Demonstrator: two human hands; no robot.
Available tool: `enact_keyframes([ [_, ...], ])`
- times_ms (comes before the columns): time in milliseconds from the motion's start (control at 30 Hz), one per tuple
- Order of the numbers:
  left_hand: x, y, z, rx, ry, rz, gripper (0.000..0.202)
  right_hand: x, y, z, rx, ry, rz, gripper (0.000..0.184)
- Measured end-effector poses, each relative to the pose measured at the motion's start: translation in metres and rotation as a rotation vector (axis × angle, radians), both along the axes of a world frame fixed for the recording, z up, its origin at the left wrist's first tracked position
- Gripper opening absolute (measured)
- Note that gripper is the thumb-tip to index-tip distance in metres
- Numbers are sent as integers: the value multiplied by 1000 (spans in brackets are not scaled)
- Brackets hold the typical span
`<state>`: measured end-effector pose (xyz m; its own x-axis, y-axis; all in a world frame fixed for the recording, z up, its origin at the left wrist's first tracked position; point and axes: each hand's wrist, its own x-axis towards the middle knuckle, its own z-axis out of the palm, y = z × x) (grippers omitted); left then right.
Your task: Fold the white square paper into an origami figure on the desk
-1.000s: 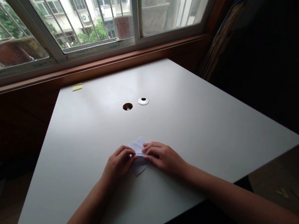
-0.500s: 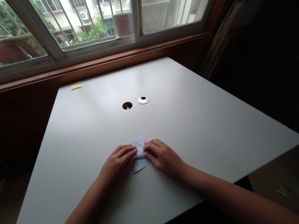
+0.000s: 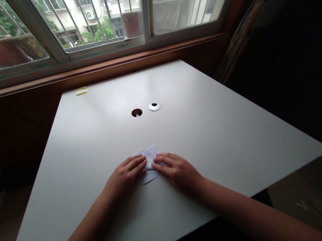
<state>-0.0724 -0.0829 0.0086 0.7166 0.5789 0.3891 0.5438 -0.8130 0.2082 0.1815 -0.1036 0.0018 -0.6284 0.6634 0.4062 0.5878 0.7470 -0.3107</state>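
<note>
A small folded piece of white paper (image 3: pixel 148 153) lies flat on the white table (image 3: pixel 210 137), near its front edge. My left hand (image 3: pixel 125 176) rests on the paper's left part, fingers stretched out and pressing down. My right hand (image 3: pixel 175 170) lies on its right part, fingertips flat on the paper beside the left fingertips. Much of the paper is hidden under both hands; a creased corner shows beyond the fingers.
A round cable hole (image 3: pixel 136 112) and a loose white ring cap (image 3: pixel 154 106) sit mid-table. A small yellow slip (image 3: pixel 81 91) lies at the far left corner. A barred window (image 3: pixel 91 19) runs behind. The floor at the right is dark.
Both hands have flattened on the paper and their fingertips have drawn closer together. The paper has stayed in the same place on the table.
</note>
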Motion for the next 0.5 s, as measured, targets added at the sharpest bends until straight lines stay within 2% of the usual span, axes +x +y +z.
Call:
enact_keyframes([
  [300,-3,2,-2,32,-25,-41,28,1,2,0,21,35,-1,26],
  [500,-2,2,-2,44,-3,-28,30,16,5,4,-17,68,96,29],
])
